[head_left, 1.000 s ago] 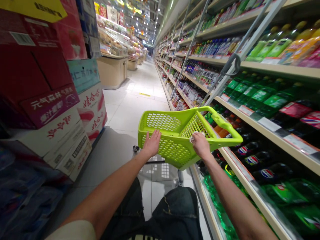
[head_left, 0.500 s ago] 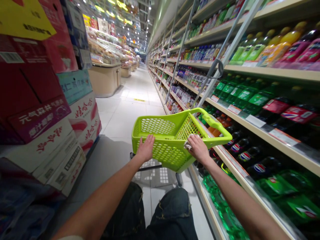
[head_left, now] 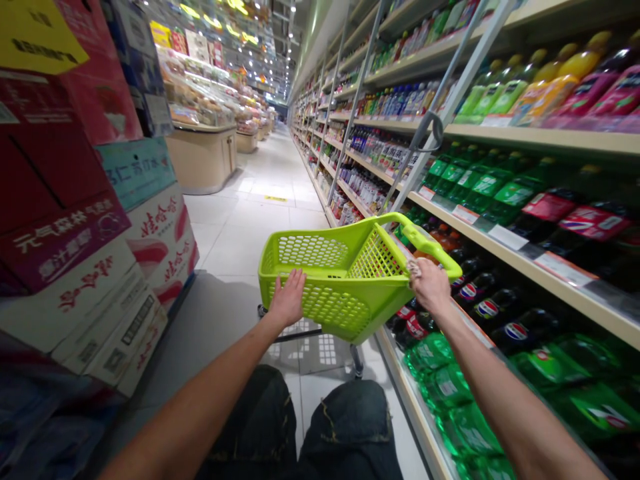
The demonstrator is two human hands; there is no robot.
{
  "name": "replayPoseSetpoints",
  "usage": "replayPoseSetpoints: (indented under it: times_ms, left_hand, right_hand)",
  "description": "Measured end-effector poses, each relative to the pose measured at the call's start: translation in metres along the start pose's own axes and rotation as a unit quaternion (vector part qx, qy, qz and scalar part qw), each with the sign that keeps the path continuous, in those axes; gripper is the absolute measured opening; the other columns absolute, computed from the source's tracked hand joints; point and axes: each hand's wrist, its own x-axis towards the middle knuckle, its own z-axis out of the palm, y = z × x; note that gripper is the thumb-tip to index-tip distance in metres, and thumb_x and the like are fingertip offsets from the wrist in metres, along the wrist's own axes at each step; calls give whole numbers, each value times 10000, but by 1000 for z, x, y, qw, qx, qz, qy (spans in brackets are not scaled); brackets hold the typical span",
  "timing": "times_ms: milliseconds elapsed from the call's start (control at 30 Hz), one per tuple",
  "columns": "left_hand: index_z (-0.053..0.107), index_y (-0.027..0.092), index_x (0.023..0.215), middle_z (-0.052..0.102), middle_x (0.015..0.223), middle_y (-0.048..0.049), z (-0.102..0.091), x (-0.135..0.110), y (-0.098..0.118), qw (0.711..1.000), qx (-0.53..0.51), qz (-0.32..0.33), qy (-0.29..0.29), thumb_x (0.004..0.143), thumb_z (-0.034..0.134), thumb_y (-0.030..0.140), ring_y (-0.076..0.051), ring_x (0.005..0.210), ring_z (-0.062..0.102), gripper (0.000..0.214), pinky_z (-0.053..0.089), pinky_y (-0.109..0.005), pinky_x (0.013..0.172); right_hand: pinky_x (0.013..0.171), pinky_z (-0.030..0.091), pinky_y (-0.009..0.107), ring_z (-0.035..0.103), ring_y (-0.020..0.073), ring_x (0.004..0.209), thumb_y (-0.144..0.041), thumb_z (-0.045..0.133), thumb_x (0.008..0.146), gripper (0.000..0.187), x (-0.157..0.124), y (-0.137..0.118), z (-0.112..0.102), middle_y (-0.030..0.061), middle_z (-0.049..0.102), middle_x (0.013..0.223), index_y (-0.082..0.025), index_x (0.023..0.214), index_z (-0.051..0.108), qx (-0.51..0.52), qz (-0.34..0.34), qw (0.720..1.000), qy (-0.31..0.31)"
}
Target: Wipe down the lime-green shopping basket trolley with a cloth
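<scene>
A lime-green plastic shopping cart [head_left: 345,310] with perforated walls stands side-on in front of me. My left hand [head_left: 287,298] rests on its near wall, fingers stretched out up to the top rim. Bunched in my right hand [head_left: 431,287] is a crumpled whitish cloth [head_left: 414,268], pressed against the near rim where it runs into the handle [head_left: 425,245]. Most of the cloth is hidden by the fingers. The part of the cart's basket that I can see into holds nothing visible.
Drink shelves [head_left: 480,227] run along the right, close to the cart's handle, with large green bottles [head_left: 450,387] low down. Stacked drink cartons [head_left: 95,280] stand on the left. The tiled aisle [head_left: 265,213] stretches ahead past a wooden display counter [head_left: 205,160].
My right hand has slid right along the cart's near rim with the cloth, toward the handle. My left hand stays on the side wall. The view has shifted slightly.
</scene>
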Motion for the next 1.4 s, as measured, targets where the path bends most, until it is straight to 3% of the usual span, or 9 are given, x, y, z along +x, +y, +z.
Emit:
replayPoseSetpoints:
  times_ms: [133,267,400,667,733,967,1200,1267,1400]
  left_hand:
    - [171,70,1354,139,1457,-121,2,0,-2,1000,7,-2,7,635,420,151,-241,1341,72,766,122,-539,1050]
    - [175,82,1356,135,1459,-104,3,-1,-5,1000,2,10,8,646,395,125,-221,1342,77,745,101,-540,1053]
    - [154,74,1361,115,1461,-115,2,-2,-1,1000,-15,7,-2,641,428,157,-233,1344,39,775,87,-529,1058]
    - [159,82,1364,119,1461,-110,5,-2,0,1000,-19,19,11,659,429,158,-234,1344,48,758,71,-534,1057]
    - [167,100,1365,132,1460,-101,5,-3,-5,999,-17,22,20,671,409,124,-225,1343,62,735,56,-531,1059]
    - [207,139,1359,117,1458,-145,7,-6,-7,998,-35,-27,35,662,464,124,-272,1340,50,743,77,-532,1048]
    - [199,149,1360,125,1459,-134,2,-8,-7,999,-34,-12,23,665,467,134,-257,1341,67,745,81,-527,1051]
    - [205,173,1358,120,1461,-128,1,-9,-11,999,-30,-20,21,674,460,126,-256,1340,72,732,80,-528,1050]
    - [207,208,1358,104,1463,-129,0,-10,-15,999,-33,-40,18,664,477,117,-263,1341,61,750,78,-530,1046]
  right_hand:
    - [841,363,420,472,299,1050,-374,509,745,516,-6,-35,8,185,490,1194,-112,1188,468,-8,-75,996,-48]
    - [903,338,407,429,236,1147,-218,439,773,450,-11,-9,6,118,475,1261,-169,1221,442,34,-153,985,-70]
    - [908,329,434,416,250,1164,-192,399,780,428,-16,8,7,145,466,1272,-146,1201,463,24,-86,995,-39]
    - [957,286,465,408,243,1174,-129,389,787,409,-17,-132,32,130,460,1290,-156,1183,487,87,-130,983,-97]
    - [973,266,470,403,238,1178,-121,382,789,417,-15,-136,31,119,459,1293,-171,1190,485,100,-137,980,-99]
    - [962,244,522,418,280,1148,-197,400,805,418,-9,-76,11,156,479,1253,-146,1215,465,48,-29,996,-65]
    - [961,265,456,388,246,1179,-156,395,808,413,-16,-172,26,117,451,1284,-222,1206,485,116,-136,977,-116]
    - [968,249,463,394,235,1175,-137,379,807,417,-15,-163,21,92,446,1294,-254,1190,497,109,-137,976,-127]
    - [951,248,468,427,241,1136,-157,370,809,401,-10,-87,0,90,460,1278,-241,1176,509,40,-52,992,-107]
